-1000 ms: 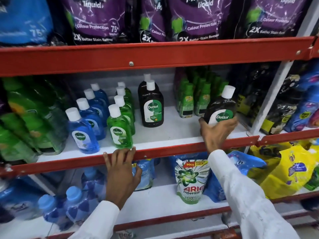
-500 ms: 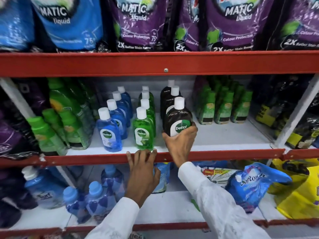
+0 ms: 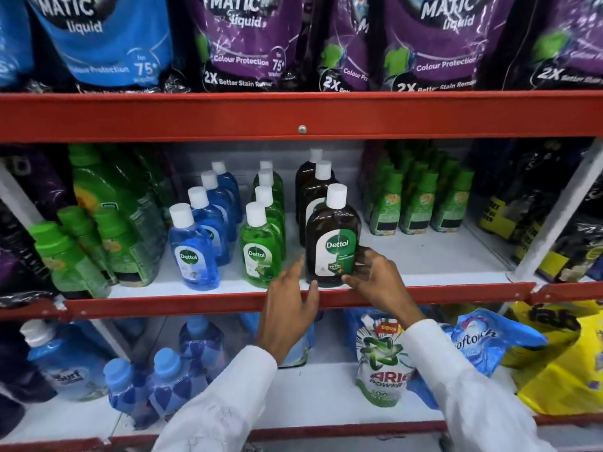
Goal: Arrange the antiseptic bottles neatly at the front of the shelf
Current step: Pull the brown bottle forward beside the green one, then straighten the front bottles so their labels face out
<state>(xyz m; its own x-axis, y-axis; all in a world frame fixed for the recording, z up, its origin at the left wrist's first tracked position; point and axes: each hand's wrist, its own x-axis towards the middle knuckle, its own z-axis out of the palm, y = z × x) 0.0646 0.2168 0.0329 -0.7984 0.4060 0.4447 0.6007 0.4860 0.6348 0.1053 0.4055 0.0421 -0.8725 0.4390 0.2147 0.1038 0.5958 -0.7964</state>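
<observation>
Three rows of white-capped antiseptic bottles run front to back on the white middle shelf point(image 3: 424, 259). The blue row point(image 3: 194, 256) is on the left, the green row point(image 3: 259, 256) in the middle, and the brown row point(image 3: 313, 194) on the right. The front brown Dettol bottle point(image 3: 332, 236) stands upright at the shelf's red front edge point(image 3: 456, 293), label facing me. My right hand point(image 3: 375, 278) grips its lower right side with fingertips and thumb. My left hand point(image 3: 290, 305) is open just left of the bottle's base, fingers spread over the red edge.
Small green-capped bottles point(image 3: 417, 203) stand to the right of the brown row, and large green bottles point(image 3: 98, 223) crowd the left. Detergent pouches point(image 3: 248, 44) hang above. The lower shelf holds an Ariel pouch point(image 3: 381, 363), blue bottles point(image 3: 169, 380) and bags. A white upright point(image 3: 554, 223) bounds the right.
My right hand carried the brown bottle from the shelf's right side leftward and stood it at the front of the brown row. My left hand lifted off the red edge toward the bottle.
</observation>
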